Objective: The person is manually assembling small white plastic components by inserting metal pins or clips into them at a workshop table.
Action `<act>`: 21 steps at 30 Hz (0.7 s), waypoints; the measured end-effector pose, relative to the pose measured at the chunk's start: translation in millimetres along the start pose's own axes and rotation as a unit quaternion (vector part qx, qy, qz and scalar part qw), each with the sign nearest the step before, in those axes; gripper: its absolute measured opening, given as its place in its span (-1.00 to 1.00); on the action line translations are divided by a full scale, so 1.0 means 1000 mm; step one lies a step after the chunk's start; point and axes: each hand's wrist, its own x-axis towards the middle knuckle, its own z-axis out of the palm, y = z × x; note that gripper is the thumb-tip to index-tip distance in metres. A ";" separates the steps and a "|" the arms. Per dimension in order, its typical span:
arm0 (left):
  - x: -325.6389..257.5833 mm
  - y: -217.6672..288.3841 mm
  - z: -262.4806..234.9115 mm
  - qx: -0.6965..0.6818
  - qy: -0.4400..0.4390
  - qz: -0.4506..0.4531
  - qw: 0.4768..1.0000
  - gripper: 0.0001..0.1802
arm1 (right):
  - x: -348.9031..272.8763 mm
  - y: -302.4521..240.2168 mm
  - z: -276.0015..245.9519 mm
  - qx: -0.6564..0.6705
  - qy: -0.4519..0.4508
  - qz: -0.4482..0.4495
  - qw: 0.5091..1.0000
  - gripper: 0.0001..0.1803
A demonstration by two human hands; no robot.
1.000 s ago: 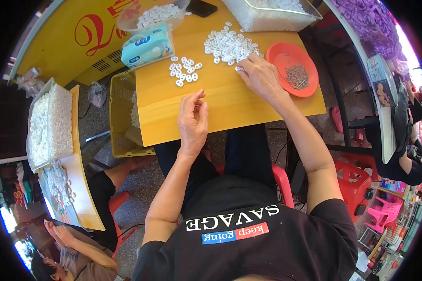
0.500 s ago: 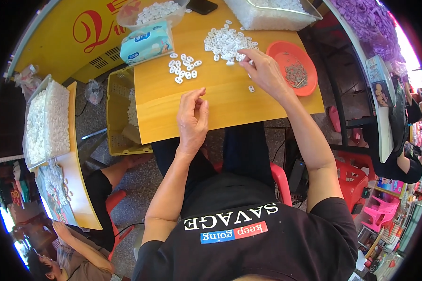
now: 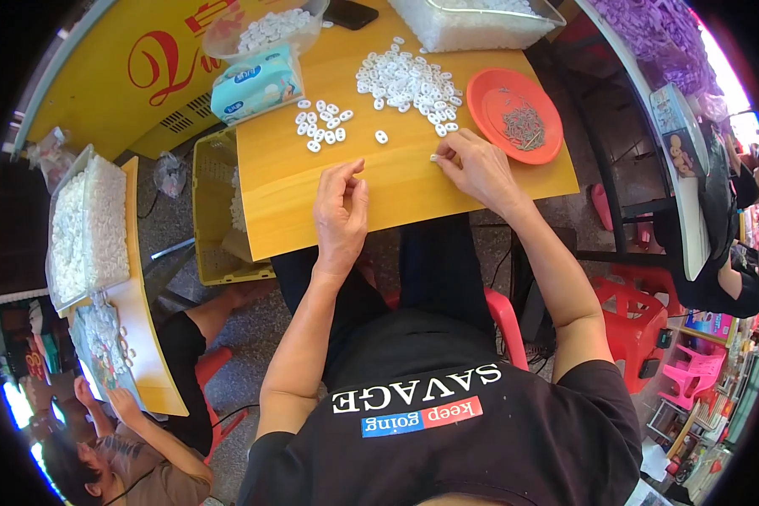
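Head view: the right hand (image 3: pixel 479 169) has drawn back from the big heap of white pieces (image 3: pixel 406 80) toward the near side of the yellow table (image 3: pixel 312 202); half a second ago it reached closer to that heap. Its fingertips now pinch one small white piece (image 3: pixel 434 157) against the tabletop, thumb and forefinger nearly closed on it. The left hand (image 3: pixel 341 211) has shifted little; it rests on the table nearer the person than the small cluster of white pieces (image 3: pixel 322 122), fingers curled, thumb and forefinger tips close together. Whether anything sits between them cannot be told.

A single white piece (image 3: pixel 381 137) lies alone between the cluster and the heap. To the right of the heap sits a round orange plate (image 3: pixel 489 88) holding a small pile of thin metal bits (image 3: pixel 523 126). At the table's far left corner lies a soft pale-blue tissue pack (image 3: pixel 257 80) with a blue oval label, and behind it a clear bowl (image 3: pixel 266 29) of white pieces. A clear tub (image 3: pixel 472 21) of white pieces stands beyond the heap. Left of the table hangs a yellow sign (image 3: pixel 118 84) with red curling script, and below it a yellow crate (image 3: pixel 215 211)
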 end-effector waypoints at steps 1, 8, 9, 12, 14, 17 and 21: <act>0.000 0.000 0.001 0.003 0.000 0.002 1.000 -0.74 | 0.001 -0.001 0.000 0.014 -0.015 0.014 1.000 -0.89; 0.002 0.018 0.020 -0.045 -0.031 -0.015 0.998 -0.80 | 0.001 -0.011 0.005 0.289 -0.083 0.132 0.944 -0.78; 0.002 0.020 0.026 -0.106 -0.031 -0.062 0.992 -0.79 | -0.001 -0.016 0.000 0.365 -0.096 0.159 0.912 -0.76; 0.006 0.026 0.036 -0.128 -0.027 -0.038 0.991 -0.77 | -0.011 -0.024 -0.003 0.485 -0.107 0.190 0.847 -0.76; 0.009 0.032 0.041 -0.096 -0.027 0.035 0.994 -0.75 | -0.015 -0.023 0.001 0.558 -0.109 0.194 0.800 -0.79; 0.009 0.039 0.040 0.029 -0.027 0.151 0.988 -0.73 | -0.022 -0.024 0.007 0.597 -0.093 0.214 0.767 -0.80; 0.005 0.042 0.043 0.016 -0.038 0.119 0.992 -0.73 | -0.028 -0.034 0.002 0.579 -0.035 0.181 0.794 -0.75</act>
